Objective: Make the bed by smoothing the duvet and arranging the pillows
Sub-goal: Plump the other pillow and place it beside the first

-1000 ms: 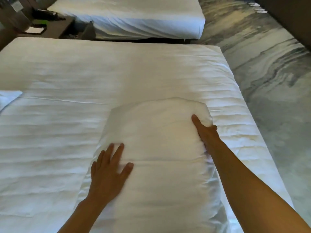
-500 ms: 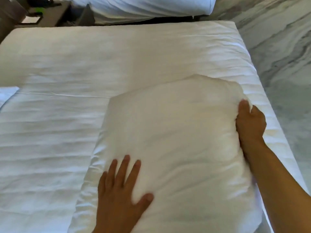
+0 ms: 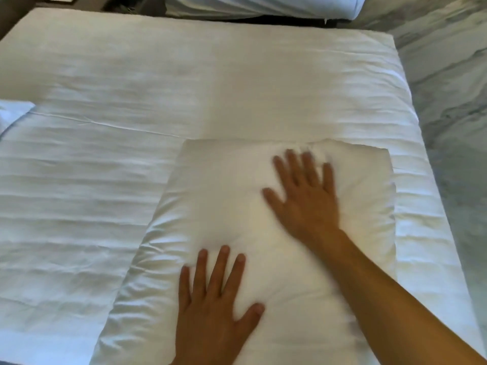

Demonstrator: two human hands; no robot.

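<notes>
A white pillow (image 3: pixel 210 201) lies flat on the white duvet (image 3: pixel 105 180) near the bed's right side, its near end running out of the bottom of the view. My left hand (image 3: pixel 216 312) presses flat on the pillow's near part with fingers spread. Flat on the far part lies my right hand (image 3: pixel 305 196), fingers straight and slightly blurred. The duvet covers the whole bed, with fine creases across its left half.
The corner of another white pillow (image 3: pixel 13 111) shows at the left edge. A second bed (image 3: pixel 263 6) stands beyond a narrow gap. Grey patterned carpet (image 3: pixel 448 101) lies to the right of the bed.
My right hand left the pillow's right edge and now lies flat on top of it. The pillow has settled flatter. My left hand stays pressed on the near part.
</notes>
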